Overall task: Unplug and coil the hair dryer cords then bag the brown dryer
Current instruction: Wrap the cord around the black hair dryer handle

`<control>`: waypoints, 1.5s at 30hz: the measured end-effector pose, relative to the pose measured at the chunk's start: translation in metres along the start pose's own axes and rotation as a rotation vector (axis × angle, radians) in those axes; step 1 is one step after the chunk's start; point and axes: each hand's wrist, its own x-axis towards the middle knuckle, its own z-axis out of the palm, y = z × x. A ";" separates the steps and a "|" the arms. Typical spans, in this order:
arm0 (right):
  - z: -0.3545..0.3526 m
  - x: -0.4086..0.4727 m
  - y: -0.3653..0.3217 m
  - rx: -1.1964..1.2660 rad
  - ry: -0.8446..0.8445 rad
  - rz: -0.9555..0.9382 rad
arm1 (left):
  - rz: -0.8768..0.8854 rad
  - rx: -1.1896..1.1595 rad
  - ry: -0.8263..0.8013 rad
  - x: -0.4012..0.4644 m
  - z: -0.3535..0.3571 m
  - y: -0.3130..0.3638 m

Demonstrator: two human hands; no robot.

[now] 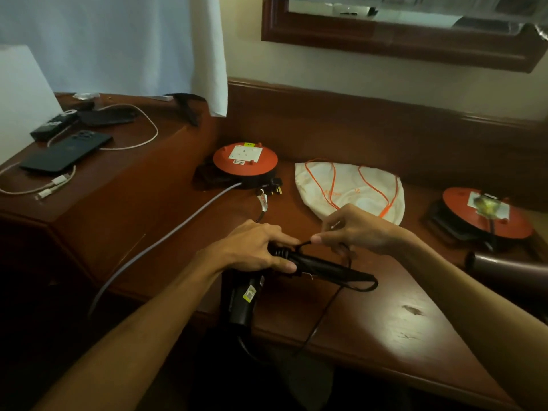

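A black hair dryer (243, 298) hangs over the front edge of the wooden desk (370, 315). My left hand (255, 247) grips its handle, where several turns of black cord (335, 275) are wound. My right hand (355, 229) pinches a loop of that cord just right of the left hand. The cord's black plug (274, 183) lies loose by the left orange extension reel (245, 160). The brown dryer (510, 269) lies at the right edge, partly behind my right arm. A white drawstring bag (350, 188) with orange strings lies flat behind my hands.
A second orange reel (486, 215) sits at the far right with something plugged in. A grey cable (178, 229) runs from the left reel off the desk. Phones (66, 152) and white charging cables (139, 126) lie on the raised left surface. A mirror hangs above.
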 end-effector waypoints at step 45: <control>0.070 -0.068 -0.006 -0.150 0.269 -0.169 | -0.110 -0.048 0.448 -0.014 0.022 -0.001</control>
